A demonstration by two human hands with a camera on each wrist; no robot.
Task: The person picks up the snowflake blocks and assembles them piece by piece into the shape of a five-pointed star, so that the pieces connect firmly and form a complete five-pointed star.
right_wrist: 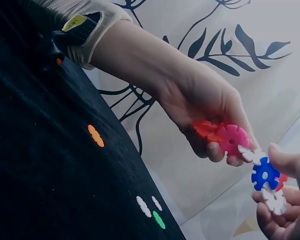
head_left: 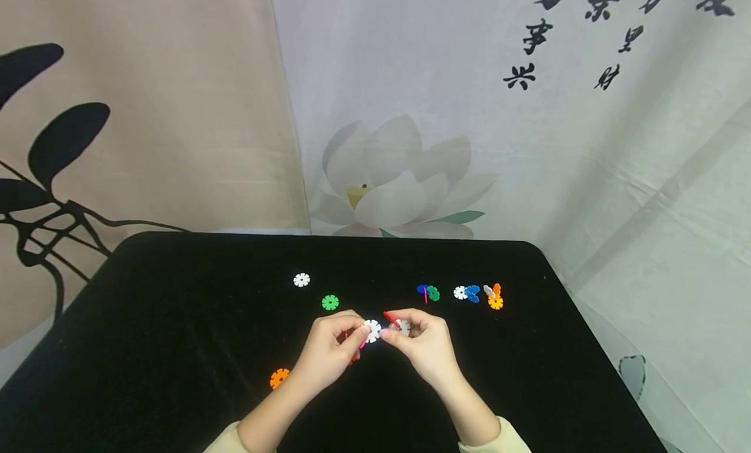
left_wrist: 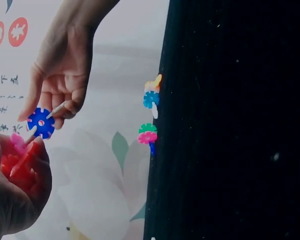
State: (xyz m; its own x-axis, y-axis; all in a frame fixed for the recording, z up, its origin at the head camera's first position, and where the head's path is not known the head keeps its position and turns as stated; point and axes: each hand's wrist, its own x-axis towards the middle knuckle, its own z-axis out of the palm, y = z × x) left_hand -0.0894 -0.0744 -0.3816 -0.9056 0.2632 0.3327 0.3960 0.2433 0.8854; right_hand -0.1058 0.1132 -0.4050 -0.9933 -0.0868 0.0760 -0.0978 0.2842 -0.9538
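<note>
My left hand (head_left: 330, 349) grips a cluster of notched plastic snowflake discs: red discs (right_wrist: 208, 130), a pink disc (right_wrist: 233, 141) and a white disc (head_left: 373, 331) at its fingertips. Facing it, my right hand (head_left: 427, 350) pinches a second cluster, made of a blue disc (right_wrist: 265, 174), another white disc (right_wrist: 274, 201) and a red disc (head_left: 391, 319). In the right wrist view, the left cluster's white disc meets the blue disc's edge between the two hands. The left palm and fingers partly hide the red discs.
On the black table (head_left: 176, 349) lie a loose white disc (head_left: 302, 279), a green disc (head_left: 330, 302) and an orange disc (head_left: 279, 378). At the back right sit joined discs: a blue-green-pink group (head_left: 433, 293), a white-blue group (head_left: 472, 294) and an orange-white group (head_left: 495, 302).
</note>
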